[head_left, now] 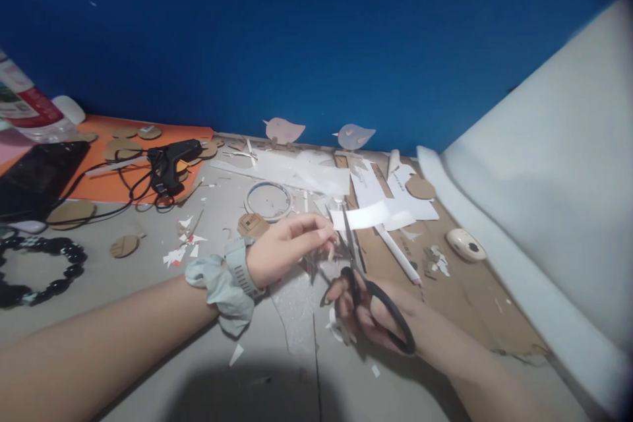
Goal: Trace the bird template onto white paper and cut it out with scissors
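Note:
My left hand (287,247) pinches a white paper strip (363,216) and holds it out over the table; a grey scrunchie and a watch band sit on that wrist. My right hand (363,313) grips black-handled scissors (376,303), fingers through the loops, with the blades (346,237) pointing up toward the strip. A translucent sheet (294,300) lies on the table under my hands.
A black glue gun (173,161) with its cord lies on orange paper (109,178). Cardboard discs, paper scraps, a tape ring (268,201), a bead bracelet (44,270), a bottle (24,105) and white foam (544,211) at the right surround the work spot. Two paper birds (316,133) stand at the blue wall.

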A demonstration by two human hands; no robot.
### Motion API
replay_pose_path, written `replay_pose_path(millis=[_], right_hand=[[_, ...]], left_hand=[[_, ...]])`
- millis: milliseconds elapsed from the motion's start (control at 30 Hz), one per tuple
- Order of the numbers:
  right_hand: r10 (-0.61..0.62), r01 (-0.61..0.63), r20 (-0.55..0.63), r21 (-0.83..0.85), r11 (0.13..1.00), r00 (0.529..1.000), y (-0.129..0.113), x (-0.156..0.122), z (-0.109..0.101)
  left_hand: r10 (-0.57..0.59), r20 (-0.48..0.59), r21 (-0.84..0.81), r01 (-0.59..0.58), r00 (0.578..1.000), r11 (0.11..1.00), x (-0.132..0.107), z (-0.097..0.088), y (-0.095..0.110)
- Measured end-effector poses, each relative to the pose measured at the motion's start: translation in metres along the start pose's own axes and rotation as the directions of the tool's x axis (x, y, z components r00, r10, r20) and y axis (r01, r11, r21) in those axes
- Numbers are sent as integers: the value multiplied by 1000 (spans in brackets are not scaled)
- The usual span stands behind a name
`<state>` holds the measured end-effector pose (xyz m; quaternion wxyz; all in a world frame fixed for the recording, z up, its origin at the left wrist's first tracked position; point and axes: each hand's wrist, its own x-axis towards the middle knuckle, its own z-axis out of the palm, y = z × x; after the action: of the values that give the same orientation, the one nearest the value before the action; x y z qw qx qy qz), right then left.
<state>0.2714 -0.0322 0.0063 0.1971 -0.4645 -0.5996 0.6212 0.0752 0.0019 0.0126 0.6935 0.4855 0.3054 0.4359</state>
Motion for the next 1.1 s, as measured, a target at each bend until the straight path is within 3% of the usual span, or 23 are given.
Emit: replay_pose_path(millis=[100, 233, 367, 600, 1100], right_hand=[[58, -58, 120, -6, 998, 991, -7, 0, -7], [45, -42, 50, -49, 998, 998, -21, -5, -9], [63, -57, 83, -68, 996, 995, -29, -7, -8], [62, -48, 114, -121, 991, 992, -27, -4, -7], [54, -35, 112, -162, 986, 992, -28, -4, -6]], left_hand=[[-5, 19, 38, 4, 1000, 999, 0, 1, 1], [9, 57, 62, -13, 998, 998, 1, 1, 2], [-18, 72, 88, 12, 997, 996, 1, 1, 2], [-62, 56, 127, 55, 996, 990, 1, 2, 2], [-34, 61, 173, 23, 998, 985, 1, 2, 3]])
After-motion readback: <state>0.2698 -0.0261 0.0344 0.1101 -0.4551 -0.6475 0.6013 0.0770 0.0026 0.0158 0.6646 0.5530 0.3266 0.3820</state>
